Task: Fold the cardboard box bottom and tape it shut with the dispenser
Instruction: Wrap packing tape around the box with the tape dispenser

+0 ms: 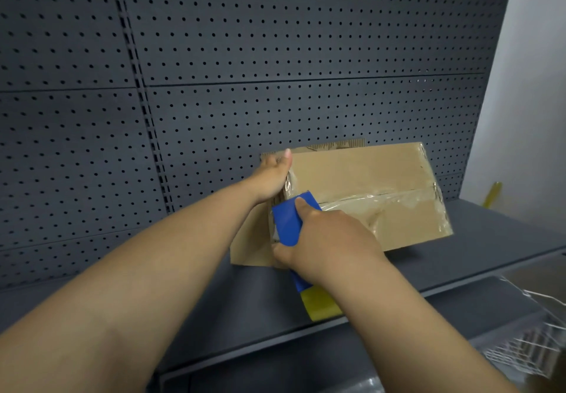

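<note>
1. Head view, taping step in hand: the box sits right of centre in the frame on the dark shelf, bottom face turned up, flaps folded shut.
2. Clear tape already runs along the centre seam, from the right edge of the box across to the left end where my dispenser is. It looks wrinkled in spots.
3. My right hand is wrapped tight round the blue dispenser, fingers curled over the top and thumb underneath. The dispenser head touches the box at its left end, just below centre frame. The yellowish tape roll pokes out under my wrist.
4. My left hand is clamped on the upper left corner of the box, thumb up on the top face; the other fingers are down the far side where I can't see them. It is bracing the box.
5. One loose flap hangs down at the left end, directly under the dispenser.
6. My read: the seam strip is nearly done, at the end of its run.
7. Next move as I judge it: carry the tape over the left edge and down the side, tilt the dispenser so the blade bites, tear off, then rub the tail down.
8. Left hand should hold firm for the tear or the box will slide along the shelf.
9. Background, lower right of frame: a white wire basket, well apart from the box. Pegboard fills the top.
</note>
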`<state>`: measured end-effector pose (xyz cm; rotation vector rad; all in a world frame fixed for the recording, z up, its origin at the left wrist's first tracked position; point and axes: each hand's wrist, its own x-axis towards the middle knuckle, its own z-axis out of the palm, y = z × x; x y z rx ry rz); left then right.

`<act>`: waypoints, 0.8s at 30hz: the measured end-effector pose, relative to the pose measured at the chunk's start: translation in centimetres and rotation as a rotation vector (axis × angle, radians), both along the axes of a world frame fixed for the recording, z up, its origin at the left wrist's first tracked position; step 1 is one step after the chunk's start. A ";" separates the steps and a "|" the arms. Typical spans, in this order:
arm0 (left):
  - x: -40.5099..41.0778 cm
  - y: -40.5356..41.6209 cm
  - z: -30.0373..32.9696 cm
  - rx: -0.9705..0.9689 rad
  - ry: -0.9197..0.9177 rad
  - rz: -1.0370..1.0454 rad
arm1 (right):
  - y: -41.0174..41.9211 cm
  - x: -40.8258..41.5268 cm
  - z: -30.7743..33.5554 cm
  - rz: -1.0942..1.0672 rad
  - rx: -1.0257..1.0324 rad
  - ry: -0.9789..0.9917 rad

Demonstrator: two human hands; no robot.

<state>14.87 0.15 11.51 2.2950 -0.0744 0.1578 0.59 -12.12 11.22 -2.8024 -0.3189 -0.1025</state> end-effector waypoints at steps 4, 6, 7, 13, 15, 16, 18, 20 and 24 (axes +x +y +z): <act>0.5 -1.1 -0.2 -0.027 -0.023 0.069 | -1.0 0.0 -0.2 0.000 0.034 -0.008; 0.6 -1.2 -0.3 -0.049 -0.032 0.093 | -1.2 -0.1 -0.5 0.007 0.055 -0.025; 0.6 -1.3 -0.4 -0.057 -0.036 0.099 | -1.3 -0.2 -0.6 0.010 0.066 -0.031; 1.0 -1.6 -0.7 -0.048 -0.060 0.118 | -1.8 -0.7 -1.3 0.034 0.129 -0.016; 1.0 -1.8 -0.7 -0.052 -0.074 0.124 | -2.0 -1.0 -1.4 0.037 0.140 -0.005; 1.0 -1.8 -0.7 -0.057 -0.080 0.128 | -2.1 -1.2 -1.5 0.038 0.139 -0.001; 1.2 -1.9 -0.8 -0.061 -0.083 0.139 | -2.3 -1.5 -1.7 0.043 0.143 0.010; 1.5 -1.8 -0.8 -0.061 -0.077 0.153 | -2.4 -1.8 -1.9 0.050 0.152 0.020; 1.4 -1.8 -0.6 -0.084 -0.071 0.149 | -2.3 -2.1 -2.6 0.055 0.146 0.039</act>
